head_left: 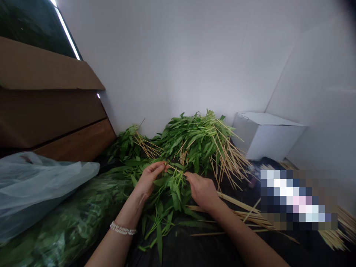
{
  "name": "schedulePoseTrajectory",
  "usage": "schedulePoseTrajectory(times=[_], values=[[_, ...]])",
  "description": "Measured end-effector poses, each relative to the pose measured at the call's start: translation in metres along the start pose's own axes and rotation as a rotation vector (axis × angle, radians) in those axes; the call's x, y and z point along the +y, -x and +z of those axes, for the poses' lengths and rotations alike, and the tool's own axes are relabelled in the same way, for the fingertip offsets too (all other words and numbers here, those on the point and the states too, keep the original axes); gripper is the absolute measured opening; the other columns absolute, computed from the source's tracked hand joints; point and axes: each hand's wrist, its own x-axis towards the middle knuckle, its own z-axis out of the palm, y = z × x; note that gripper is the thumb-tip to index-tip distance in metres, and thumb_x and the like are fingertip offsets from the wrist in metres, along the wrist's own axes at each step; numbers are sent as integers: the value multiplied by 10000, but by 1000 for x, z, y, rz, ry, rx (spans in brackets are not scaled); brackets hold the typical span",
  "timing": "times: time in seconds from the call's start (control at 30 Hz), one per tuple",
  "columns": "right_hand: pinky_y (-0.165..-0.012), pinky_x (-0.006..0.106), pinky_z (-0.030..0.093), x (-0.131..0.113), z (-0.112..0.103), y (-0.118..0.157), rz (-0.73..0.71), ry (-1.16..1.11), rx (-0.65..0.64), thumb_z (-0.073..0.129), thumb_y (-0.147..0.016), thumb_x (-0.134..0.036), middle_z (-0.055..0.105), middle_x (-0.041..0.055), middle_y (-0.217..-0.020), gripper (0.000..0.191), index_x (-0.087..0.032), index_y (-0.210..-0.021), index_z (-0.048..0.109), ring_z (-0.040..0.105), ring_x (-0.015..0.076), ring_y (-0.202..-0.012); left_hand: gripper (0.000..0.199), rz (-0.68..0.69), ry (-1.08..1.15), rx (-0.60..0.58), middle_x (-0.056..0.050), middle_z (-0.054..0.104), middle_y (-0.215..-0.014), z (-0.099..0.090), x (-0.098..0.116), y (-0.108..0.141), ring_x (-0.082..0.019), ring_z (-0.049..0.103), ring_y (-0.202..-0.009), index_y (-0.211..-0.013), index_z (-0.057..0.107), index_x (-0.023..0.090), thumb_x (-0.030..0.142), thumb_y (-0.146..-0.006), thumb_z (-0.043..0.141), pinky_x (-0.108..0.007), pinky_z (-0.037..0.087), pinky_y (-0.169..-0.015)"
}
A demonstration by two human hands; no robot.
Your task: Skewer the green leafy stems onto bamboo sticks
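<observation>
A thin bamboo skewer (175,169) runs slantwise between my two hands, with leafy green stems (175,183) bunched on it and hanging down. My right hand (202,188) is closed around the skewer's right part, beside the bunched stems. At the other end, my left hand (151,178) pinches a bit of green stem at the skewer's tip. Whether its fingertips also touch the wood is hard to make out. Loose long leaves (160,222) trail below onto the black surface (178,252).
Ahead lies a heap of skewered greens (194,133), a smaller bunch (126,139) to its left. Loose skewers (250,218) spread at right. A clear bag of leaves (72,218) and whitish plastic (41,185) fill the left. A white box (269,137) stands by the wall.
</observation>
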Motion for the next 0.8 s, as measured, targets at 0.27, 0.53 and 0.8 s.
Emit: schedulePoseTrajectory(times=[0.27, 0.53, 0.8], values=[[-590, 219, 389, -1, 2, 1, 2, 15, 7, 390, -929, -126, 674, 36, -849, 315, -188, -1161, 592, 632, 138, -690, 327, 10, -35, 14, -44, 762, -754, 2, -5, -1, -136, 666, -652, -808, 766, 169, 329, -545, 874, -236, 500, -651], [-579, 237, 386, -2, 1, 0, 19, 19, 0, 389, -927, -126, 667, 30, -848, 324, -189, -1171, 593, 635, 149, -703, 326, 15, -6, 25, -56, 771, -787, 4, -2, 0, -152, 680, -718, -809, 773, 167, 296, -531, 882, -246, 506, -707], [-595, 235, 392, -3, 0, 0, 41, 31, -44, 372, -934, -142, 674, 36, -871, 347, -204, -1197, 591, 639, 149, -726, 380, -2, -40, 55, -44, 763, -734, 6, 2, 3, -140, 660, -669, -780, 776, 166, 381, -489, 890, -217, 480, -622]])
